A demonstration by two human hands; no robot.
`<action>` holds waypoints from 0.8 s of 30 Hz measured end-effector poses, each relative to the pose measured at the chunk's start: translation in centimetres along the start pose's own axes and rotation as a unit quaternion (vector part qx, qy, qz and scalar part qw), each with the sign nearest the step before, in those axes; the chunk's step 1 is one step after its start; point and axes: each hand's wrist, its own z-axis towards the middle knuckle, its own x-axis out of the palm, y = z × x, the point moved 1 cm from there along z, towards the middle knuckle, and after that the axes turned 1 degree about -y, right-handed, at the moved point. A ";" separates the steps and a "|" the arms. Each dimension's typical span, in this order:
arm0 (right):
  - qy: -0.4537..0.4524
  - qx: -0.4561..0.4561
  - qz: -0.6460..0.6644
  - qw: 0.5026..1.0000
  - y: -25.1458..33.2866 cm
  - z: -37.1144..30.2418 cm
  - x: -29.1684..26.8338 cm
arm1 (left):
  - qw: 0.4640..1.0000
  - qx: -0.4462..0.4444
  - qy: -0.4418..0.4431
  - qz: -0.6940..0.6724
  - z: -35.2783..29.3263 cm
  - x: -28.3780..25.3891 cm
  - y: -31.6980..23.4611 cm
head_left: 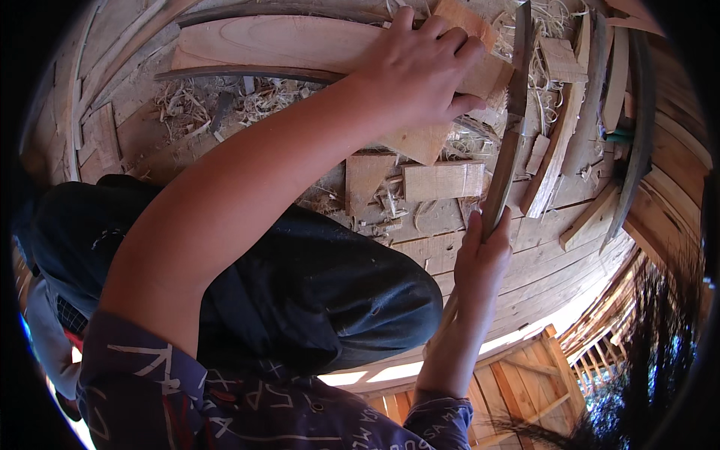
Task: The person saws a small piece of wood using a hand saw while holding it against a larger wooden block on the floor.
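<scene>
Right of the long pale plank (pixel 277 41), my remote left hand (pixel 420 67) grips the wooden block (pixel 491 79), fingers parted, while my right hand (pixel 484 259) wraps its fingers round the knife handle (pixel 500 180) farther right, whose slipping blade (pixel 521 60) could, I judge, cut the left thumb (pixel 469 103).

Curly shavings (pixel 184 111) — plank floor (pixel 544 244)

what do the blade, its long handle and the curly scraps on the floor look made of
Blade: likely steel, dull grey metallic look.
Long handle: probably wood, brown and fairly smooth.
Curly scraps: raw wood shavings, pale, thin and curled.
</scene>
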 end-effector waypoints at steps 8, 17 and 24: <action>0.045 0.032 -0.013 0.998 2.0 1.7 -0.4 | 0.999 -0.040 -0.025 0.001 0.2 0.6 0.4; 0.030 0.037 -0.037 0.998 2.5 1.1 0.5 | 0.999 -0.037 -0.027 0.008 0.2 0.5 0.2; 0.005 -0.001 -0.023 1.000 2.1 1.5 1.1 | 0.998 -0.036 0.033 -0.028 0.7 -0.4 0.2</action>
